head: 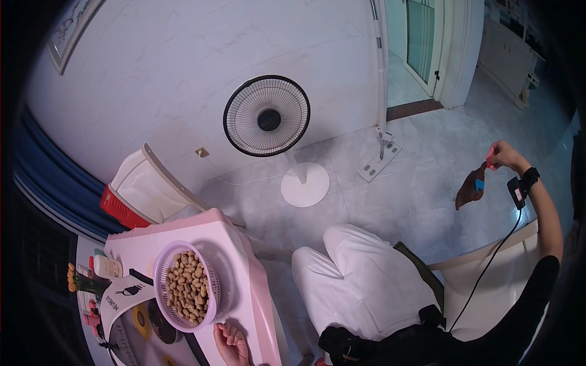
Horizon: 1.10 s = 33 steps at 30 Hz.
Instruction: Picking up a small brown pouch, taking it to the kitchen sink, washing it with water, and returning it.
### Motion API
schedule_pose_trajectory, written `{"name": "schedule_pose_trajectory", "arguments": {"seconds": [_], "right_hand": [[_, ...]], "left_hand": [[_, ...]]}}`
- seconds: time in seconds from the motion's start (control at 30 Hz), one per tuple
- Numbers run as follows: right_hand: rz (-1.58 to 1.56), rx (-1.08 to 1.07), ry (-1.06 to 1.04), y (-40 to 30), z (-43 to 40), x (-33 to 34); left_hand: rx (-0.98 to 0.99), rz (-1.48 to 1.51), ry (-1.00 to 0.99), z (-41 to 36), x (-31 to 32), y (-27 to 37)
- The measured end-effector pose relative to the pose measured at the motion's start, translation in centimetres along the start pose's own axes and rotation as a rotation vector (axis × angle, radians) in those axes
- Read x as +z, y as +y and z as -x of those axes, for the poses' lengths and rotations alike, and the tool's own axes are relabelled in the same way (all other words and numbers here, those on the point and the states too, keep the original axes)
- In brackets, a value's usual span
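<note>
Out at the far right, my right hand (pixel 501 154) pinches the red top end of a limp brown cloth-like item (pixel 470 188). The item hangs above the floor and has a small blue patch on its side; its exact kind is unclear. My left hand (pixel 231 341) rests on the pink-covered table (pixel 249 293) with its fingers loosely curled and nothing visible in them. Just beyond those fingers stands a lilac plastic basket (pixel 215 286), holding many unshelled peanuts (pixel 187 286).
A pedestal fan (pixel 267 115) stands by the wall. White plastic chairs stand at left (pixel 146 187) and right (pixel 494 274). A power strip (pixel 380 161) lies on the floor. A black cable (pixel 485 270) runs from my right wrist. A white jar (pixel 108 266) sits behind the basket.
</note>
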State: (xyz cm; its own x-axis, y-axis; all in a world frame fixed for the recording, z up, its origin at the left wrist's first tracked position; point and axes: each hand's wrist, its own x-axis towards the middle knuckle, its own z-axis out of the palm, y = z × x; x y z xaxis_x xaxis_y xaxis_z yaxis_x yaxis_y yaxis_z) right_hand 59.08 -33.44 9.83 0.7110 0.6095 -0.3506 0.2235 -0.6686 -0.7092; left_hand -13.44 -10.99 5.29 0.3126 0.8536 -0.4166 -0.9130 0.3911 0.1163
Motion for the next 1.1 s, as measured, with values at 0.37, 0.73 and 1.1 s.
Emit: {"name": "schedule_pose_trajectory", "arguments": {"seconds": [0.37,0.73,1.1], "right_hand": [[0.051,-0.013,-0.005,-0.50,0.45,0.19],[0.071,-0.057,-0.020,0.05,0.05,0.02],[0.030,0.013,-0.008,-0.66,0.51,0.10]], "left_hand": [[-0.017,0.047,0.005,-0.04,0.03,0.05],[-0.021,0.037,-0.010,0.10,0.47,-0.38],[-0.012,-0.013,0.002,0.01,0.36,-0.17]]}}
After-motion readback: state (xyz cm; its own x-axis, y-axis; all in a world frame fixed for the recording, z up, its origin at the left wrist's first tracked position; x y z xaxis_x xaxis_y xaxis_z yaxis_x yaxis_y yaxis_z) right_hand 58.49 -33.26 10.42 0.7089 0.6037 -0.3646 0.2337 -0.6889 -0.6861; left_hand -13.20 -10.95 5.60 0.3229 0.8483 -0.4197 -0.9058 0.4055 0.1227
